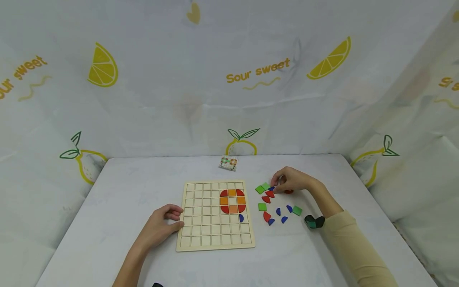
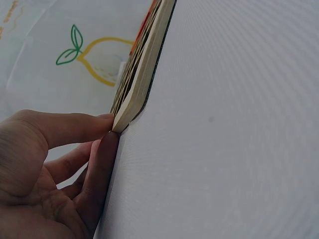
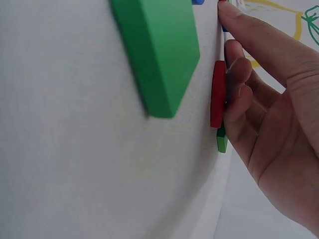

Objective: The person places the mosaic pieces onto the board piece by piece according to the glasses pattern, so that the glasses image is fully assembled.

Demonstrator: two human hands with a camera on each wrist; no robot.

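Note:
A pale wooden grid board (image 1: 201,231) lies on the table. Red quarter-round and orange square tiles (image 1: 233,201) form a ring in its upper right, with a blue half-circle (image 1: 241,218) below them. My left hand (image 1: 163,225) rests its thumb and fingertips against the board's left edge; the left wrist view shows the thumb (image 2: 79,127) by a board corner. Right of the board, my right hand (image 1: 291,179) reaches down among loose tiles, its thumb and forefinger around a blue half-circle tile (image 1: 271,189). A red tile (image 3: 218,94) lies beneath its curled fingers.
Loose green squares (image 1: 262,207), red pieces (image 1: 267,216) and blue half-circles (image 1: 284,219) are scattered right of the board. A small pattern card (image 1: 228,162) lies behind it. A green tile (image 3: 164,55) looms large in the right wrist view. White printed cloth surrounds the table.

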